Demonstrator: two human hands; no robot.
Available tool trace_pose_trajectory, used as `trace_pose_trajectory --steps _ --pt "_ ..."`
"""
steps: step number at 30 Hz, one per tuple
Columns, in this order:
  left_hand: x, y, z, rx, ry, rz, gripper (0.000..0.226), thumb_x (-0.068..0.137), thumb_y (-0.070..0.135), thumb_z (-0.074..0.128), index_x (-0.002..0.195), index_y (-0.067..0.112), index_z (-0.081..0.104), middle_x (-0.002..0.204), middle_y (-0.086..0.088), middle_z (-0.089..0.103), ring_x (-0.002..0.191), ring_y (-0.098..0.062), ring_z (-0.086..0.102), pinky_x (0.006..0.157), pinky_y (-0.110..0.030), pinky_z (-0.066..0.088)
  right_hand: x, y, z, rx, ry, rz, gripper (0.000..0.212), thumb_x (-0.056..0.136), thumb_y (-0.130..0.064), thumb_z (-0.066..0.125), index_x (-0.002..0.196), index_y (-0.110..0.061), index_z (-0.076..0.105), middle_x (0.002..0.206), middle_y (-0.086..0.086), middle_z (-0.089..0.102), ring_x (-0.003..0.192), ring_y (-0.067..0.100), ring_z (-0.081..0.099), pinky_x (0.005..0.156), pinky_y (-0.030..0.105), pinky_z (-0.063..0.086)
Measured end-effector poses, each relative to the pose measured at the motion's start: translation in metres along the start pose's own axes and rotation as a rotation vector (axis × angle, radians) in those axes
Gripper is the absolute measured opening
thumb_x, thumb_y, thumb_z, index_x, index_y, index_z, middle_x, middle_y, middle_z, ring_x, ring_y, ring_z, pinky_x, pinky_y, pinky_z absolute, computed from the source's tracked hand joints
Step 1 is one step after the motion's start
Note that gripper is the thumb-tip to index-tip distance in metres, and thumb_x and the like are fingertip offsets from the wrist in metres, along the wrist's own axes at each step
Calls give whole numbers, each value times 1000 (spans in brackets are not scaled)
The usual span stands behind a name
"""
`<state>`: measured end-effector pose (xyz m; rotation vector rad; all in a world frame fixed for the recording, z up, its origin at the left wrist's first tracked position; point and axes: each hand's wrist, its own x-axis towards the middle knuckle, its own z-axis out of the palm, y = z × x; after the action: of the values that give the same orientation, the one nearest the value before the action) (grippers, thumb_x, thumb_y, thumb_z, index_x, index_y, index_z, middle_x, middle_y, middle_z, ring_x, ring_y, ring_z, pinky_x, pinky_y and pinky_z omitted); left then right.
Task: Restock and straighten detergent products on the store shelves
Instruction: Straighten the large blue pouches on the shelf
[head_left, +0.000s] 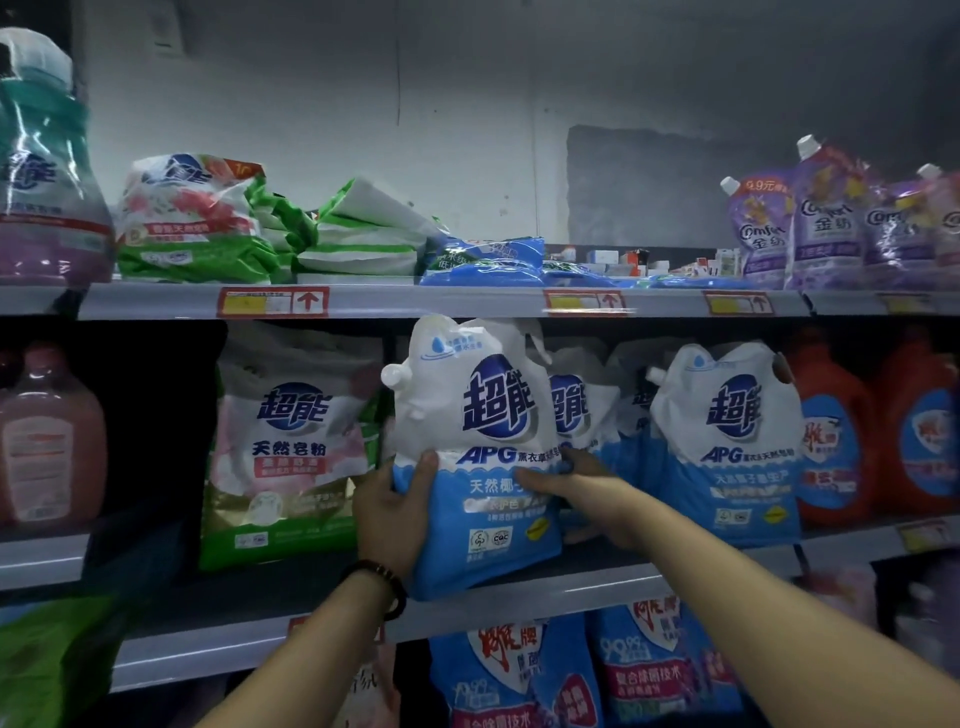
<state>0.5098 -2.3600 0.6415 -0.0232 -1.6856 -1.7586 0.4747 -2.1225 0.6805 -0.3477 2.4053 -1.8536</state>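
Note:
A white and blue detergent pouch (483, 415) with a spout cap at its upper left stands at the front of the middle shelf (519, 603). My left hand (395, 514) grips its lower left side, thumb on the front. My right hand (576, 488) presses on its right side, fingers across the front. More pouches of the same kind (727, 436) stand behind and to the right. A bead bracelet circles my left wrist.
A pink and green powder bag (291, 447) stands to the left, a pink bottle (49, 441) further left, orange bottles (831, 431) at the right. The upper shelf (415, 301) holds green bags, flat blue packs and purple softener pouches (821, 218). Blue pouches (649, 670) fill the shelf below.

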Motion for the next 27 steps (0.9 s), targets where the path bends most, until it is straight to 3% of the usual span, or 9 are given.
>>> trace_pose_trajectory --steps 5,9,12,14,16,18,21,24,27 --pt "4 -9 42 -21 -29 26 18 97 38 73 93 20 76 93 3 82 91 -18 79 88 -49 64 5 10 -32 38 98 -33 84 54 -48 101 126 -33 61 120 -8 76 110 25 72 94 64 58" --pt "8 -21 79 -14 -66 39 16 98 37 72 94 22 74 90 5 81 88 -15 78 87 -45 64 11 21 -55 62 187 -58 77 66 -32 99 132 -27 60 116 -11 74 102 17 72 79 48 61" --pt "14 -31 104 -14 -101 53 16 98 36 73 101 21 76 94 6 81 91 -13 77 88 -43 64 19 31 -72 52 206 -36 79 62 -37 100 129 -33 59 118 -13 71 111 23 68 95 60 57" --pt "17 -41 120 -21 -134 40 17 98 40 73 104 25 77 98 5 82 95 -16 78 88 -43 63 26 39 -84 44 212 -26 90 49 -47 102 128 -35 61 122 -9 74 113 26 69 97 62 57" --pt "16 -52 135 -16 -149 31 17 99 39 70 101 22 76 93 6 81 91 -15 77 82 -32 62 33 56 -96 38 212 -84 95 43 -51 103 128 -35 63 124 -7 76 113 25 71 97 58 59" --pt "11 -58 146 7 -144 28 22 102 34 66 84 20 69 75 8 75 73 -10 71 64 -17 55 32 70 -104 50 187 -143 83 55 -45 102 128 -35 65 122 -9 77 113 21 73 99 52 60" --pt "7 -68 156 75 -128 21 34 105 40 60 77 20 65 74 1 73 65 -4 67 59 -20 53 32 81 -107 -15 223 -132 73 68 -53 93 132 -38 62 127 -12 74 115 17 71 102 49 58" --pt "14 -71 157 223 -114 41 46 106 54 47 80 20 63 87 -7 73 86 -24 71 78 -37 56 33 82 -96 -197 393 -148 93 67 -74 79 147 -35 50 148 -2 58 136 25 55 112 51 50" --pt "13 -68 161 315 -116 -3 56 109 55 35 106 13 72 105 -8 70 106 -34 67 88 -34 46 24 77 -66 -290 555 -162 116 87 -66 71 167 -29 -4 174 6 2 159 32 16 125 51 32"
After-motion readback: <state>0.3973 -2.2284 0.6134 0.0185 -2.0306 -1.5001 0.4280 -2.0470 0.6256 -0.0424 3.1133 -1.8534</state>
